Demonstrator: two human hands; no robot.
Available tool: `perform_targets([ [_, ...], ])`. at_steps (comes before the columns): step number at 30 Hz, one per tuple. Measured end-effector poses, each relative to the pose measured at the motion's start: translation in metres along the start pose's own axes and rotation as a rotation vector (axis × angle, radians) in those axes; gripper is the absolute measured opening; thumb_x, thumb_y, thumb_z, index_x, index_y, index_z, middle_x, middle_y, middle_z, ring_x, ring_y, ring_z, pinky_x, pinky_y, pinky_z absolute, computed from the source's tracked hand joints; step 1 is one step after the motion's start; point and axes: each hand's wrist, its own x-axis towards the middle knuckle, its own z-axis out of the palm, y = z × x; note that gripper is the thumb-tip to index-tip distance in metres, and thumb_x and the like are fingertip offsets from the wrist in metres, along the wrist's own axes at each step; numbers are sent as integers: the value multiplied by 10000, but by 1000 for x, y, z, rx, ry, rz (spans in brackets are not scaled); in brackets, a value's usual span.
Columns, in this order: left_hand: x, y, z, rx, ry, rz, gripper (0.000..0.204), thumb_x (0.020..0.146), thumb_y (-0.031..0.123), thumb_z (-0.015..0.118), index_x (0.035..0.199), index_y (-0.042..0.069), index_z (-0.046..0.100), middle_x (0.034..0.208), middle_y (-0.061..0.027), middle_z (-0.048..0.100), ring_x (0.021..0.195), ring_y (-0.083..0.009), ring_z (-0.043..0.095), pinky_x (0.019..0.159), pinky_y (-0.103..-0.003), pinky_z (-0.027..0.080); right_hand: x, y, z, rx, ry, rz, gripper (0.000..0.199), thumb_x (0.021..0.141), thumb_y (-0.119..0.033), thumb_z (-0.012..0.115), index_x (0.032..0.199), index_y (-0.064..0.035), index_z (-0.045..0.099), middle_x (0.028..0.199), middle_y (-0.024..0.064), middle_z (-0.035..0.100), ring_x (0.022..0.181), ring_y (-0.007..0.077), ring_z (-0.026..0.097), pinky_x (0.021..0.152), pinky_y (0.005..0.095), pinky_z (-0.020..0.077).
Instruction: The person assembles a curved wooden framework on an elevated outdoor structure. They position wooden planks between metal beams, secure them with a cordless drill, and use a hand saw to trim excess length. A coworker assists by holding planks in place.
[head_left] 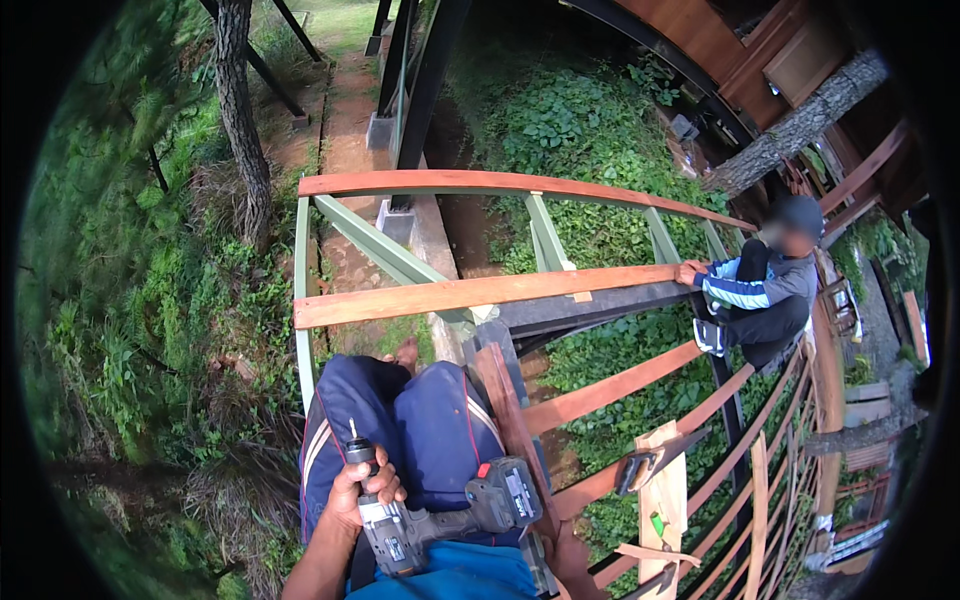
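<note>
At the lap's (445, 420) lower edge, one cordless drill (440, 525) is pointing its bit upward, the left hand (372, 490) wrapping its front housing, seemingly bearing its weight; the right hand (572, 562), dim beyond it, is showing no grip one can tell. Handsaw (660, 459) is crossing the pale plank's (655, 505) upper end, presumably avoiding open gaps. Red-brown joists (610, 388) are spanning greenery (590, 130); a co-worker (795, 282) is crouching by the nearer rail's (480, 292) right end.
</note>
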Motion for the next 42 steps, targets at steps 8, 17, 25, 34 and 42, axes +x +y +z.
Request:
perform_targets([
  [8,4,2,2,-24,-32,17,300,868,252,727,1063,75,585,679,-21,522,627,-222,593,798,-459,544,-34,72,20,-85,79,39,448,949,-394,657,1138,-28,479,700,245,641,646,492,651,573,585,517],
  [17,8,1,-1,-16,3,-15,300,866,243,708,1074,73,575,669,-19,518,608,-229,611,774,-467,550,-28,84,-1,-119,18,96,481,939,-349,674,1223,-25,459,725,254,665,647,492,660,574,571,536],
  [25,15,3,6,-5,42,-3,313,861,248,711,1060,63,554,645,-27,506,570,-224,600,747,-459,562,-79,106,-11,64,-66,271,550,889,-348,753,1281,-112,449,931,205,724,782,438,712,640,509,581],
  [34,15,1,6,-38,51,35,300,897,217,675,1078,56,500,668,-45,546,544,-211,585,712,-444,570,-135,141,6,35,-120,383,506,896,-427,761,1146,-97,470,882,220,714,812,473,699,671,532,559],
  [42,24,6,11,-23,52,-50,303,898,224,683,1075,53,506,671,-42,543,545,-211,578,710,-443,566,-140,134,-1,-62,-215,373,500,923,-419,739,1154,-94,437,817,233,696,745,488,685,635,555,546],
])
